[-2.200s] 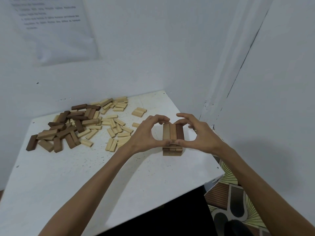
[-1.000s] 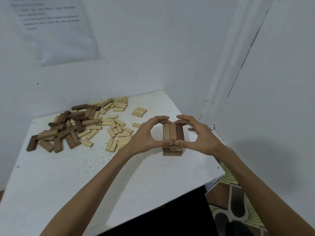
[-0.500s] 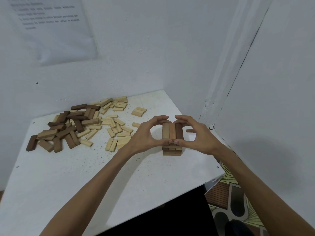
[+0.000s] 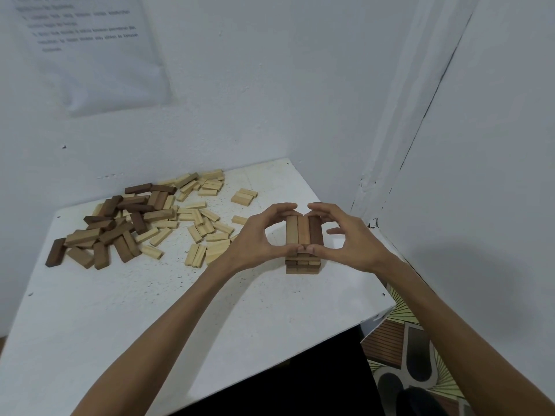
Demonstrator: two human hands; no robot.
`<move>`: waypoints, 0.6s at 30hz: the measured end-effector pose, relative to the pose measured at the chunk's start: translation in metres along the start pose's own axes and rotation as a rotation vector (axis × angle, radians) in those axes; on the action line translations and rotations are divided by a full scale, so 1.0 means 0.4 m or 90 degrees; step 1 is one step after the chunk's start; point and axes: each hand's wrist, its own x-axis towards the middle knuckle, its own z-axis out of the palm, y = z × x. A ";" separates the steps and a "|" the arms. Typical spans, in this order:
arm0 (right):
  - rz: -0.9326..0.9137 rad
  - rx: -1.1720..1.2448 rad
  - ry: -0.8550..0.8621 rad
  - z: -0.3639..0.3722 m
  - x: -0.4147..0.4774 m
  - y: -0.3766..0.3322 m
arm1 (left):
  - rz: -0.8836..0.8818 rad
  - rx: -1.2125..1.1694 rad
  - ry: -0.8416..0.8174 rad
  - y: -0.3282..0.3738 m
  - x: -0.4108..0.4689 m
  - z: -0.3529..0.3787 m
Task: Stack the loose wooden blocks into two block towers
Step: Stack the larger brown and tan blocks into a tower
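Far left, on the wall, hangs a printed paper sheet [image 4: 90,52], its text too blurred to read. Below it, at the far left of the white surface [image 4: 135,319], lies a heap of loose dark blocks [image 4: 120,223], and just right of it a scatter of pale blocks [image 4: 204,223], all lying flat.

Right of those, my left hand [image 4: 255,240] arches over the tower [image 4: 302,262], a short stack of a few layers near the surface's right edge. Its top layer [image 4: 303,232] is three blocks side by side, two tan and one dark on the right. My fingers [image 4: 277,208] curl over the layer's far end and my thumb presses its near end, so the hand pinches it. My right hand [image 4: 351,240] mirrors that pinch from the right. Past the edge is a patterned floor [image 4: 399,349].

I judge that an uneven squeeze could skew the top layer or twist the layers under it. Dragging my fingers as I let go could knock blocks toward the nearby edge.

Against the earlier frames almost nothing differs: both hands keep the same pinch, the tower is no taller, and the loose blocks lie untouched
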 end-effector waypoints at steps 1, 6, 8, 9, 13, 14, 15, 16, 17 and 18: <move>0.001 0.000 0.000 0.000 0.000 0.001 | 0.001 0.000 -0.001 -0.001 0.000 0.000; 0.008 0.003 0.001 0.001 -0.003 -0.001 | 0.003 -0.002 0.000 -0.002 -0.001 0.002; 0.007 0.003 -0.003 0.001 -0.002 -0.003 | 0.002 -0.006 -0.001 0.000 -0.001 0.001; 0.007 0.003 -0.005 0.001 -0.002 -0.004 | 0.001 -0.008 -0.004 0.001 -0.001 0.001; 0.012 0.025 -0.023 0.003 -0.005 0.001 | -0.005 -0.017 -0.013 0.007 -0.006 0.002; 0.020 0.035 -0.030 0.004 -0.008 0.008 | -0.008 -0.024 -0.019 0.005 -0.011 0.002; 0.032 0.042 -0.039 0.005 -0.013 0.018 | -0.015 -0.030 -0.030 -0.001 -0.017 0.002; 0.046 0.045 -0.050 0.006 -0.019 0.029 | -0.028 -0.035 -0.041 -0.011 -0.025 0.001; 0.060 0.042 -0.062 0.008 -0.026 0.042 | -0.044 -0.037 -0.050 -0.022 -0.035 0.001; 0.071 0.035 -0.071 0.010 -0.034 0.056 | -0.061 -0.036 -0.057 -0.034 -0.045 0.001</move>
